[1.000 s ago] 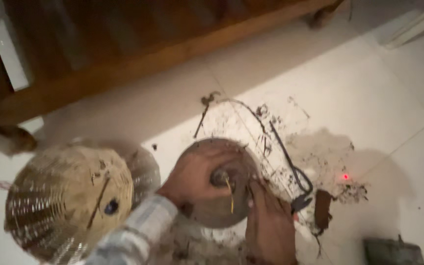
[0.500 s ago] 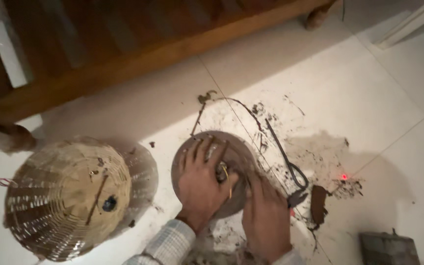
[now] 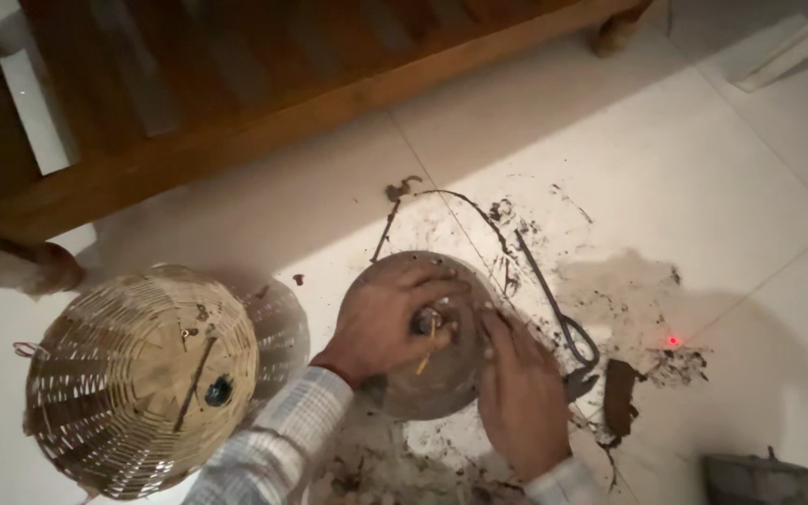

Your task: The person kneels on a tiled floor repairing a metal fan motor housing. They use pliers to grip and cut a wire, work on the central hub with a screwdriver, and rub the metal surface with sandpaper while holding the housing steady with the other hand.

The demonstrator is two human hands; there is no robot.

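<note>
Head view: on the floor [image 3: 703, 168], my left hand [image 3: 387, 323] lies spread over a muddy round pot [image 3: 423, 337], my right hand [image 3: 521, 397] braces its side. Slick clay could let it slip and roll toward the basket [image 3: 137, 374].

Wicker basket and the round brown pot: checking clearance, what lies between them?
In the head view, only the left hand's checked sleeve and a strip of shadowed tile floor separate wicker basket from pot.
</note>
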